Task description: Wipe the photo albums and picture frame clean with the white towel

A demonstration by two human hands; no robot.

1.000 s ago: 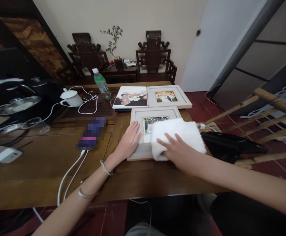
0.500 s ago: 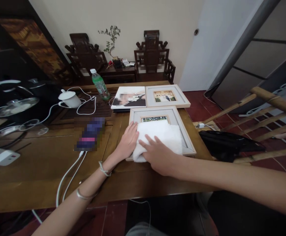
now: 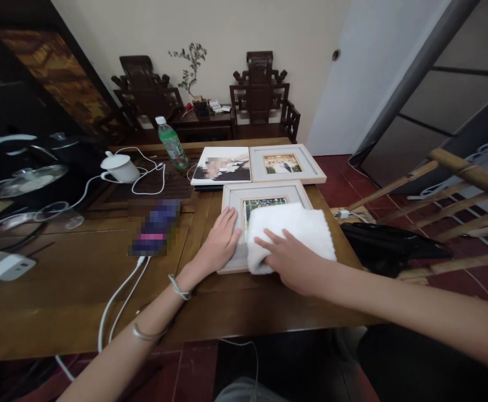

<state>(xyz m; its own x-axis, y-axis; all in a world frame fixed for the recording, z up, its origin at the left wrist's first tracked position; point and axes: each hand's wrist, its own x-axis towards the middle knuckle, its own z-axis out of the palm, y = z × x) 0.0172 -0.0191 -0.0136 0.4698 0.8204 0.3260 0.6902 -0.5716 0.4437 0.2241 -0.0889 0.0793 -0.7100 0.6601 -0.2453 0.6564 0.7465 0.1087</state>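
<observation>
A pale framed photo (image 3: 233,195) lies flat on the wooden table (image 3: 72,279) in front of me. My left hand (image 3: 218,244) rests flat on the frame's left edge, fingers stretched out. My right hand (image 3: 291,258) presses a folded white towel (image 3: 296,226) onto the frame's glass, fingers spread on top of the cloth. The towel hides most of the picture and the frame's right side.
Behind the frame lie a second framed photo (image 3: 286,163) and an unframed print (image 3: 223,166). A phone (image 3: 155,228) with a white cable, a white teapot (image 3: 119,166) and a green bottle (image 3: 171,144) sit to the left. A black bag (image 3: 388,247) and a bamboo chair (image 3: 457,195) stand at the right.
My right hand slid the towel left across the frame, then back a little to the right. The left hand stayed on the frame's left edge.
</observation>
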